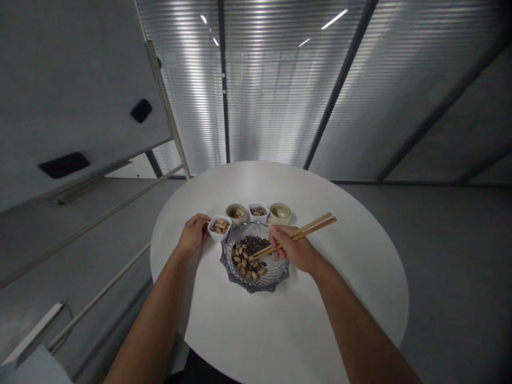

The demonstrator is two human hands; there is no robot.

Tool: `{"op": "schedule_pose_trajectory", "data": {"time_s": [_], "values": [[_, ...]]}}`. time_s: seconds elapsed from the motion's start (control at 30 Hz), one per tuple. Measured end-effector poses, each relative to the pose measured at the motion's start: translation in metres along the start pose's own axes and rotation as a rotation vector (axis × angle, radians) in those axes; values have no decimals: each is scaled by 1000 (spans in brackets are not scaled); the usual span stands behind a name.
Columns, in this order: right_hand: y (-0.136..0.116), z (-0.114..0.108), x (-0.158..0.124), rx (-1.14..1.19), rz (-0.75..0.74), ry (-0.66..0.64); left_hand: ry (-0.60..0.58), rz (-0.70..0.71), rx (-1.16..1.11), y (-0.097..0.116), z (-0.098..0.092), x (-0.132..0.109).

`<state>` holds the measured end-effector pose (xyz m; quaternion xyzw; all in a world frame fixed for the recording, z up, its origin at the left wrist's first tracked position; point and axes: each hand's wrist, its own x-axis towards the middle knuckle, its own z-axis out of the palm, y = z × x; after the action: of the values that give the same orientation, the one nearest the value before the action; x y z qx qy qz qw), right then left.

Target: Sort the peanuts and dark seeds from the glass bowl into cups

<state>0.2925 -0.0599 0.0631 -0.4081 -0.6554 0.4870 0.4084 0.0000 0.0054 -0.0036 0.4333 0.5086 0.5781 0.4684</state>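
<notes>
over a glass dish [280,276], right fingers [277,233] grip chopsticks [314,226], left fingers [203,220] touch a bowl [216,235]

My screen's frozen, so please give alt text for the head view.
The right hand holds wooden chopsticks over a glass dish of nuts and dark beans. The left hand is beside a small white bowl of nuts, all on a round white table.

Tan chopsticks [316,225]; white bowl [218,236]; grey-rimmed glass dish [282,276]

The left hand [193,234] and right hand [292,248] are bare, as are the forearms [360,320], with a dark garment [196,372] showing between them.
</notes>
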Motion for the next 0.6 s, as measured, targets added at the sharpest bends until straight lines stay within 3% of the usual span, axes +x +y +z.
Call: {"op": "schedule_pose_trajectory", "data": {"time_s": [0.37, 0.6], "values": [[-3, -2, 0, 57, 10, 0, -2, 7, -37, 0, 0, -1], [2, 2, 2, 25, 39, 66, -10, -7, -32, 0, -1, 0]]}}
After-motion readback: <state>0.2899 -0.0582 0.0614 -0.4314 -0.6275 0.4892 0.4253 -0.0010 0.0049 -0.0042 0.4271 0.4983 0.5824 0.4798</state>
